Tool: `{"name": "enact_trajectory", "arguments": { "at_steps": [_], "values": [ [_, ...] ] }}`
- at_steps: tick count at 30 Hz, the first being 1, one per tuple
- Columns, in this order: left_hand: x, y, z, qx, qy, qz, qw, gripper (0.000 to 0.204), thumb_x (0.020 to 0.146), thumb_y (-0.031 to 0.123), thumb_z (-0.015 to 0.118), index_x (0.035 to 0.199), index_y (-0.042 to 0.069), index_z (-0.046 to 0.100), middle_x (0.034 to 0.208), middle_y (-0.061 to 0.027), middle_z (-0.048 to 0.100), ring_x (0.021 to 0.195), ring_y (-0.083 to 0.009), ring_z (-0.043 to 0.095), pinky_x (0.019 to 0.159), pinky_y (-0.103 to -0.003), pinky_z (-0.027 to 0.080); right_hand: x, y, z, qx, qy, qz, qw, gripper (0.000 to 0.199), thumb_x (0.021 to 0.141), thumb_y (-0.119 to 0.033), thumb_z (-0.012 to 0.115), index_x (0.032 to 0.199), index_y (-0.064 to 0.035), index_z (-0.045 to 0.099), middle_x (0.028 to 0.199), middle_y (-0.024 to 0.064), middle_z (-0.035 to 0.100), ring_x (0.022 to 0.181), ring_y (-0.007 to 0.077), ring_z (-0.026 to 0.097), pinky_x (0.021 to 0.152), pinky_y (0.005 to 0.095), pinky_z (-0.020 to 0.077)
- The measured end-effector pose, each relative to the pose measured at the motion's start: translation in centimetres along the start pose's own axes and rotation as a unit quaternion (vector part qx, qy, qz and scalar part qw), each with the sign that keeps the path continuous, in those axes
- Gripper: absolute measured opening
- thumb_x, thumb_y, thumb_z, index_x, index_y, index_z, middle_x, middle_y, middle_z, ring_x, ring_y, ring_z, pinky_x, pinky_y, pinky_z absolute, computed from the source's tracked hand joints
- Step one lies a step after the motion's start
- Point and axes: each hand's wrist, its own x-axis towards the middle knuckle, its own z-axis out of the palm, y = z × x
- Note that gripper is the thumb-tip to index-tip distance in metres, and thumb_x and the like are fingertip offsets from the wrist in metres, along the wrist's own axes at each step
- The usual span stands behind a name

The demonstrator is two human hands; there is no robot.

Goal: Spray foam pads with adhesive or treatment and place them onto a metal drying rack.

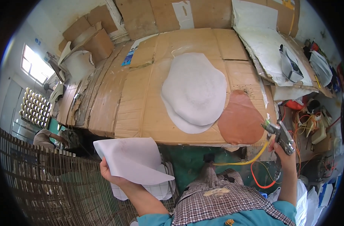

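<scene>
My left hand [109, 172] grips the edge of a whitish, curling sheet [132, 158] of soft material, raised off the table at the front left. My right hand [279, 147] is wrapped round a metal spray gun [284, 138] with a yellow hose attached, beyond the table's right front corner. Several pale rounded pieces [196, 88] lie stacked mid-table, the top one overlapping another underneath. Just right of them, a reddish-brown pear-shaped piece [241, 118] lies flat near the front edge. Below the sheet in my left hand, more pale pieces [166, 192] rest on a wire rack.
Cardboard [130, 105] covers the worktable. A slatted rack [59, 180] stands at the left. Yellow and orange hoses [263, 186] hang at the front right. A white-topped side surface [262, 45] bears a mask-like item [291, 66]. Farther left, another person [46, 138] bends down.
</scene>
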Motion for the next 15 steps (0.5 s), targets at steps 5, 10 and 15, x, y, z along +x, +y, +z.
{"name": "enact_trajectory", "arguments": {
  "at_steps": [5, 10, 15],
  "values": [
    [-1.9, -0.8, 3.5, 0.01, 0.017, -0.023, 1.0, 0.042, 0.083, 0.035, 0.042, 0.103, 0.001, 0.058, 0.096, -0.012, 0.062, 0.086, -0.0247, 0.06, 0.075, -0.037, 0.05, -0.7, -0.3, 0.2, 0.01, -0.018, 0.006, 1.0, 0.046, 0.08, -0.008, 0.062, 0.121, 0.0025, 0.044, 0.079, 0.0041, 0.057, 0.068, 0.0119, 0.057, 0.064, 0.0242, 0.0469],
    [-1.5, -1.3, 3.8, 0.019, 0.006, -0.044, 0.999, 0.042, 0.083, 0.034, 0.041, 0.103, 0.001, 0.058, 0.097, -0.012, 0.061, 0.086, -0.0247, 0.06, 0.075, -0.037, 0.05, 0.3, -0.3, 1.4, 0.042, -0.043, 0.01, 0.998, 0.047, 0.078, -0.011, 0.065, 0.119, 0.0008, 0.047, 0.083, 0.005, 0.058, 0.072, 0.0125, 0.057, 0.064, 0.0263, 0.0479],
    [-1.7, -1.5, 3.8, -0.004, 0.01, -0.037, 0.999, 0.042, 0.082, 0.032, 0.041, 0.104, 0.0, 0.058, 0.099, -0.0129, 0.061, 0.09, -0.0264, 0.06, 0.078, -0.039, 0.05, -2.3, 0.2, -1.2, -0.041, -0.172, 0.023, 0.984, 0.057, 0.076, -0.015, 0.068, 0.126, -0.0007, 0.044, 0.082, 0.0059, 0.058, 0.07, 0.0131, 0.058, 0.063, 0.0271, 0.0495]
  ]
}}
